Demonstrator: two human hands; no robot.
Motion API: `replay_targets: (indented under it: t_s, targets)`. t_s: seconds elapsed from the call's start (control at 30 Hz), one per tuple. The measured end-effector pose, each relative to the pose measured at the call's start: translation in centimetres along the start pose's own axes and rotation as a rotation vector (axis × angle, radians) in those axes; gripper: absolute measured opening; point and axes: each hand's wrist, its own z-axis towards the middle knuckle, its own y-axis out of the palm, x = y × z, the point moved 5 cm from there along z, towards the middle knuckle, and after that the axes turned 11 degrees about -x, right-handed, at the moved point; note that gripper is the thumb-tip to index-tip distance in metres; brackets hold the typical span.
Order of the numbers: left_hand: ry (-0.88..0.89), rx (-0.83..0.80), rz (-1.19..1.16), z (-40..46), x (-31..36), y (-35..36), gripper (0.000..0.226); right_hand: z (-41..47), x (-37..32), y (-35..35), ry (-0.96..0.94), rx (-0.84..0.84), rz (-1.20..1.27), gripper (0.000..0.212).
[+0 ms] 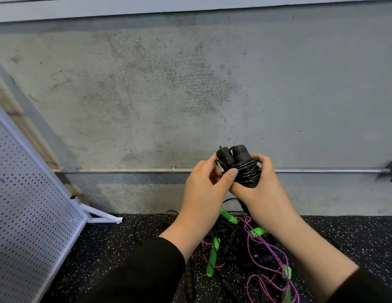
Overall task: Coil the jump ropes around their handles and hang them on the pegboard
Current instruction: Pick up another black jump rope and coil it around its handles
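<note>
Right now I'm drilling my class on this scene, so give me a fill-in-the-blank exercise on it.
1. Both hands hold a coiled rope whose colour is ____.
2. The pegboard stands to the person's ____.
3. The loose handles in the pile on the floor are black or ____.
4. The left hand and right hand hold the bundle in front of a ____ wall.

Missing words: black; left; green; concrete

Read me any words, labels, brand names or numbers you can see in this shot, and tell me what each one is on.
None can be read.
Black jump rope, held in the left hand and right hand: no visible print.
Pegboard: only holes, no label.
Green handles in the pile on the floor: no markings legible.
Concrete wall and metal pipe: no signs.
</note>
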Motion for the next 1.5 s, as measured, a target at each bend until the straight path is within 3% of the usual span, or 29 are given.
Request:
replay_targets:
  t_s: [0.07, 0.13, 0.3, 0.57, 0.73, 0.87, 0.93, 1.17, 1.5]
  targets:
    - [0.012, -0.038, 0.032, 0.1, 0.2, 0.2, 0.003, 0.0, -0.2, -0.5, 0.006, 0.001, 0.006, 0.062]
    - [0.051, -0.005, 0.050, 0.0, 0.4, 0.1, 0.013, 0.0, -0.3, -0.8, 0.009, -0.006, 0.039, 0.061]
    - [0.056, 0.122, -0.026, 0.2, 0.5, -1.0, 0.011, 0.0, -0.6, -0.6, 0.040, -0.044, 0.215, 0.054]
    - [0.080, 0.152, 0.005, 0.6, 0.5, -2.2, 0.023, 0.0, 0.2, 1.0, 0.083, -0.163, 0.412, 0.044]
    - [0.134, 0.068, 0.213, 0.9, 1.4, -2.0, 0.046, 0.2, 0.3, 1.0, 0.070, -0.169, 0.450, 0.044]
    - [0.136, -0.061, 0.249, 1.0, 1.6, -1.5, 0.049, 0.2, 0.2, 0.5, 0.070, -0.162, 0.487, 0.041]
    - [0.170, -0.044, 0.285, 1.0, 1.6, -1.8, 0.046, 0.2, 0.3, 0.3, 0.067, -0.150, 0.466, 0.039]
    - [0.100, 0.061, 0.189, 0.9, 1.5, -2.5, 0.032, 0.1, 0.6, 0.8, 0.075, -0.154, 0.452, 0.048]
    - [0.021, 0.185, -0.050, 0.8, 0.7, -2.5, 0.028, -0.3, 0.3, 1.8, 0.096, -0.194, 0.580, 0.038]
